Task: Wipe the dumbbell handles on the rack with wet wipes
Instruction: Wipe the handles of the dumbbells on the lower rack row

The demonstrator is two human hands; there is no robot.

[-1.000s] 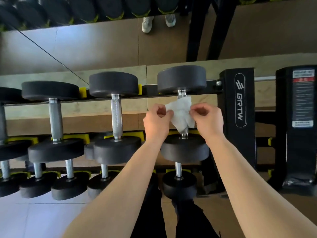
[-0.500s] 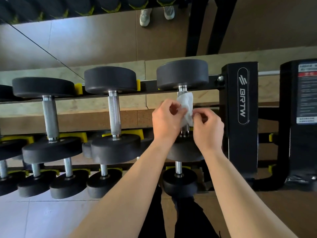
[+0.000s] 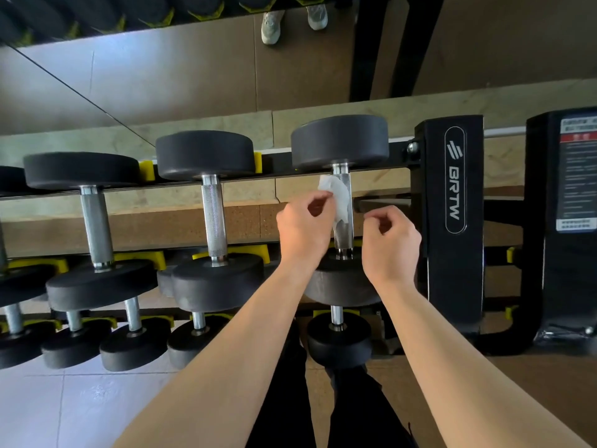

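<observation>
The rightmost top-row dumbbell (image 3: 339,142) lies on the black rack (image 3: 455,189), its chrome handle (image 3: 344,237) running toward me. A crumpled white wet wipe (image 3: 337,197) is draped over the left side of that handle. My left hand (image 3: 303,231) pinches the wipe against the handle from the left. To the right of the handle, my right hand (image 3: 391,244) hovers with its fingers curled; it is apart from the wipe and holds nothing. Further left on the same row, two more dumbbell handles (image 3: 213,215) (image 3: 95,227) are bare.
Smaller dumbbells (image 3: 337,344) fill the lower row under my arms. The rack's upright marked BRTW stands just right of my right hand. A black machine (image 3: 568,221) stands at the far right. A mirror behind the rack reflects shoes (image 3: 292,17). White floor tiles (image 3: 48,409) show at the lower left.
Both hands first held the wipe spread, then folded it round the handle. Now my right hand has let go and drawn back to the right, while my left hand keeps the wipe.
</observation>
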